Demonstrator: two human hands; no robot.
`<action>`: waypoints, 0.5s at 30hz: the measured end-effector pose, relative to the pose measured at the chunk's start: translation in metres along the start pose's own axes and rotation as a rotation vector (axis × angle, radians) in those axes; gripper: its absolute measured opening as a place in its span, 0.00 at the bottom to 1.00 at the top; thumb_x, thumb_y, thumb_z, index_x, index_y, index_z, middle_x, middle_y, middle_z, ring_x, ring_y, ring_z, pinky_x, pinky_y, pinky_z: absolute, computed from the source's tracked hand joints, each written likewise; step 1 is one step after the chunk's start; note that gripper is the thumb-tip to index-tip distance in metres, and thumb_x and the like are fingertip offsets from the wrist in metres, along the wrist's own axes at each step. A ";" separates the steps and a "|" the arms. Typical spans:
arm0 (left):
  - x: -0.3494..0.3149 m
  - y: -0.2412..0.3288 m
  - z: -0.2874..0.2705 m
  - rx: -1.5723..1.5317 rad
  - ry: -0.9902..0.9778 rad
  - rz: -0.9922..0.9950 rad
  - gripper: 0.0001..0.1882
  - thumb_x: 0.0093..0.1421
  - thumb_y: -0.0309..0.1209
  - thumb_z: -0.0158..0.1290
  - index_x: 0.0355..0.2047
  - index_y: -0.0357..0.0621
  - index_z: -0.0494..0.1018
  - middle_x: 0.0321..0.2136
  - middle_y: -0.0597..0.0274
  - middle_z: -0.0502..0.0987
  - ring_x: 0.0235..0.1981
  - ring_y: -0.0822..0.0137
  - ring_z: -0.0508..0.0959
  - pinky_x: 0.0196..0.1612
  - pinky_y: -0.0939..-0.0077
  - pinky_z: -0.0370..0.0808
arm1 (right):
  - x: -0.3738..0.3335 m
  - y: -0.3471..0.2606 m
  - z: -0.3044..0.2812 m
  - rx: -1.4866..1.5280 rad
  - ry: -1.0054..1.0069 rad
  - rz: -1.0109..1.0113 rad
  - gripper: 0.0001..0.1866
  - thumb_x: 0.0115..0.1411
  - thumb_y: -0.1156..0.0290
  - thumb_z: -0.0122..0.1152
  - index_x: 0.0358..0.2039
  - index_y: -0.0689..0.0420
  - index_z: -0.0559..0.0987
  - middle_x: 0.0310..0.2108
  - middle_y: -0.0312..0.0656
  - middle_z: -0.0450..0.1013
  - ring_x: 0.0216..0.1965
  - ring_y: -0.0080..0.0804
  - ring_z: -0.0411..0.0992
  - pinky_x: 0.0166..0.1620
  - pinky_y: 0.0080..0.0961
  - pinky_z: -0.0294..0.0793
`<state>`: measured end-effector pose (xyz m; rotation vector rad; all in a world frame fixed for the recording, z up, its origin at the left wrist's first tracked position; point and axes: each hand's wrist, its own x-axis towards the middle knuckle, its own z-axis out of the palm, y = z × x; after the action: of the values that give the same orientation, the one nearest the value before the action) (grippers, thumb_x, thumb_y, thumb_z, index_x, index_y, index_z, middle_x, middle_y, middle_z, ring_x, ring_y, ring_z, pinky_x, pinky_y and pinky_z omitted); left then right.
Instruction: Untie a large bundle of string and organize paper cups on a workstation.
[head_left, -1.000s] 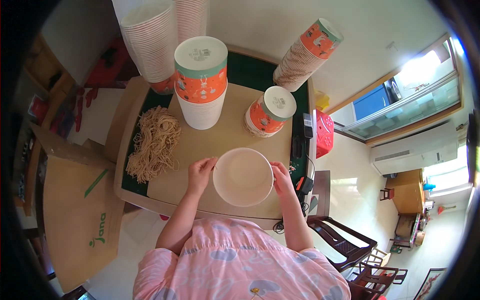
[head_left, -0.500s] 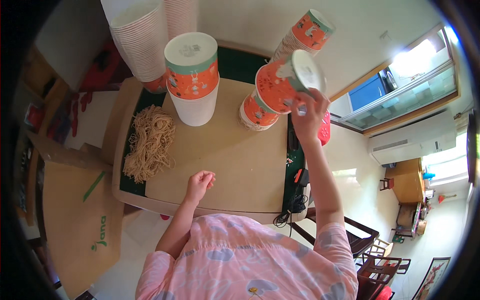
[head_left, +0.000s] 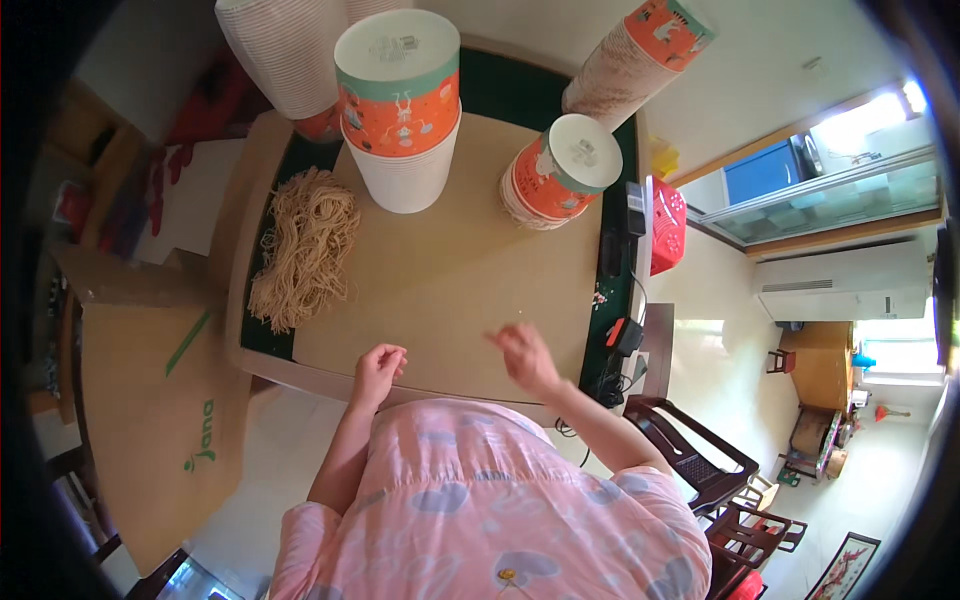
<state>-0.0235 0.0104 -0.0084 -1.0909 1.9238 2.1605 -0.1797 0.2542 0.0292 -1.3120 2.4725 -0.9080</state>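
My left hand (head_left: pixel 376 376) rests low over the front edge of the table, fingers curled together with nothing visible in them. To its right, my right hand (head_left: pixel 527 358) hovers above the brown board (head_left: pixel 440 290), holding nothing, its forefinger stretched out and slightly blurred. An orange and green paper bucket (head_left: pixel 562 165) stands upside down at the board's right, beige strings showing around its lower rim. Left of it is a taller upside-down stack of paper buckets (head_left: pixel 400 110), orange printed on top and white below. A loose bundle of beige string (head_left: pixel 305 250) lies at the left.
Tall white bucket stacks (head_left: pixel 285 70) stand at the back left, another leaning stack (head_left: pixel 640 60) at the back right. A red plastic basket (head_left: pixel 668 225), a black and orange plug (head_left: pixel 625 335) and cables lie along the right edge. A cardboard box (head_left: pixel 160 400) stands left.
My right hand has let go of the paper bucket, which now sits over the one on the board, and has drawn back toward me. My left hand stays near the front edge.
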 end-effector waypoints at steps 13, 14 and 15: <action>0.008 -0.009 0.018 0.101 -0.092 0.018 0.05 0.59 0.26 0.48 0.32 0.39 0.73 0.23 0.67 0.75 0.19 0.80 0.71 0.23 0.86 0.70 | -0.068 -0.009 0.058 -0.313 -0.428 -0.231 0.28 0.56 0.67 0.45 0.58 0.33 0.62 0.32 0.37 0.63 0.38 0.32 0.63 0.42 0.31 0.62; 0.008 -0.010 0.018 0.104 -0.094 0.021 0.05 0.59 0.26 0.49 0.32 0.39 0.73 0.23 0.67 0.75 0.19 0.80 0.71 0.23 0.86 0.71 | -0.067 -0.007 0.061 -0.313 -0.426 -0.230 0.28 0.56 0.67 0.45 0.58 0.33 0.62 0.32 0.37 0.63 0.38 0.32 0.63 0.42 0.31 0.62; 0.008 -0.011 0.018 0.106 -0.097 0.023 0.05 0.58 0.26 0.49 0.32 0.39 0.73 0.23 0.67 0.75 0.20 0.80 0.72 0.24 0.85 0.71 | -0.066 -0.005 0.063 -0.344 -0.424 -0.224 0.29 0.56 0.68 0.45 0.59 0.33 0.60 0.33 0.37 0.63 0.38 0.32 0.63 0.42 0.31 0.61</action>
<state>-0.0327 0.0259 -0.0222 -0.9336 1.9921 2.0548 -0.1098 0.2786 -0.0245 -1.7072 2.2337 -0.2006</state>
